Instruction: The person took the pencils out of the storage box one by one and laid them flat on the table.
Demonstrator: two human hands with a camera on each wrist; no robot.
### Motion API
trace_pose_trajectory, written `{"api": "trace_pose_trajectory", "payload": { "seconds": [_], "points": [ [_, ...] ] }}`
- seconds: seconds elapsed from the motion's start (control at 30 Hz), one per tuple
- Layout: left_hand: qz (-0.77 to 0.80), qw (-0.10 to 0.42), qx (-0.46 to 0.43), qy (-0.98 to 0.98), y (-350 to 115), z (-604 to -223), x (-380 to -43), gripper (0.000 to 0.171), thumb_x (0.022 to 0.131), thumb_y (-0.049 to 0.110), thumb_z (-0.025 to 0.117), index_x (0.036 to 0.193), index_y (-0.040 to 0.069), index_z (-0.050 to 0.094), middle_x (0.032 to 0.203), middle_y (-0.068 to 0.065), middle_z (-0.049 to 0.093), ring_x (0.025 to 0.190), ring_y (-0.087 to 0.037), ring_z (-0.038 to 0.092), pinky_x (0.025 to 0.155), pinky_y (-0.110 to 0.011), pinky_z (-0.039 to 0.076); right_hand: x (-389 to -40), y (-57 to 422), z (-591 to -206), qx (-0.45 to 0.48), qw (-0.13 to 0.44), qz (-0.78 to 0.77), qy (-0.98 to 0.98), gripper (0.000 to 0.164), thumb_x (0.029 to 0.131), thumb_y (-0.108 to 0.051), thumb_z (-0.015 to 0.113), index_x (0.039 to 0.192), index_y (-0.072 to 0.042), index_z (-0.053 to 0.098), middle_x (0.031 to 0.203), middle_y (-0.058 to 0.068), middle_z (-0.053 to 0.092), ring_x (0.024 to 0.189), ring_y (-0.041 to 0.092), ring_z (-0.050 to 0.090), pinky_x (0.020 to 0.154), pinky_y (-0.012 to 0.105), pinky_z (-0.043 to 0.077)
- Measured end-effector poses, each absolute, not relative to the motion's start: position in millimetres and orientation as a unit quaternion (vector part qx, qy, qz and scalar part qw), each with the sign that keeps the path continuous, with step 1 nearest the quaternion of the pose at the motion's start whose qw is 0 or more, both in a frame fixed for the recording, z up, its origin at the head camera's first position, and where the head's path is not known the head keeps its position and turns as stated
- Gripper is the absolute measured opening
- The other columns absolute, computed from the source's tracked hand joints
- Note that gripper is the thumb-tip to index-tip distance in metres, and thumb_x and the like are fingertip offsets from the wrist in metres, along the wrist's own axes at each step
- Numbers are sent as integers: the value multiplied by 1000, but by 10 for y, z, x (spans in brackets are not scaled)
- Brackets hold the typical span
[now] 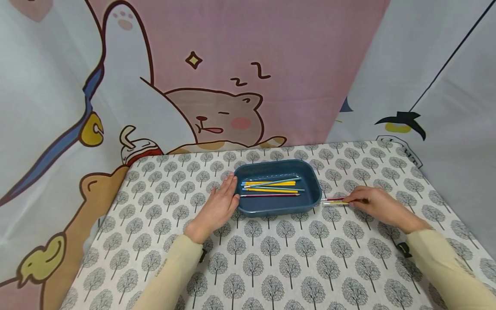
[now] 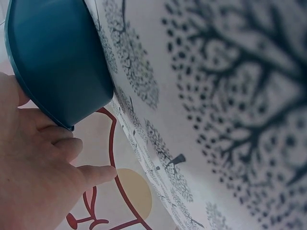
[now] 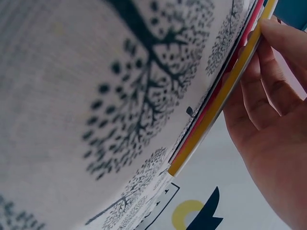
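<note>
A dark blue plastic basin stands on the table, with several yellow, teal and dark red pencils lying lengthwise inside it. My left hand rests against the basin's left end, fingers mostly straight along the rim; the left wrist view shows the fingers touching the basin's edge. Right of the basin, my right hand pinches a yellow pencil between thumb and fingers, low over the cloth. A red pencil lies close alongside it; whether the fingers also grip that one I cannot tell.
A white cloth printed with grey trees covers the table. Behind and to the sides hang curtains with cartoon animals. The basin's right end is just left of the pencils at my right hand.
</note>
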State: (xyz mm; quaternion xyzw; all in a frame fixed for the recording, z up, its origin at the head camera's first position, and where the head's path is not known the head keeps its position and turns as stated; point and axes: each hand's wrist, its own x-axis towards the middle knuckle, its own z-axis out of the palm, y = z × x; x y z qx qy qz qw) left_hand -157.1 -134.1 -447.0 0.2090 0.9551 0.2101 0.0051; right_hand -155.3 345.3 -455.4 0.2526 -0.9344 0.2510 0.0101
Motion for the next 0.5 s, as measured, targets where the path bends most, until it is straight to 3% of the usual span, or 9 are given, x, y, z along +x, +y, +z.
{"api": "trace_pose_trajectory", "payload": {
  "seconds": [0.5],
  "points": [
    [205,8,211,956,-1344,-4453,-1573,60,113,33,31,164,1,22,172,-10,11,157,-27,16,120,-65,24,-1548,3445,-4557,252,-4,260,-932,22,89,-1,78,106,-14,82,98,-8,71,76,0,55,62,24,50]
  ]
}}
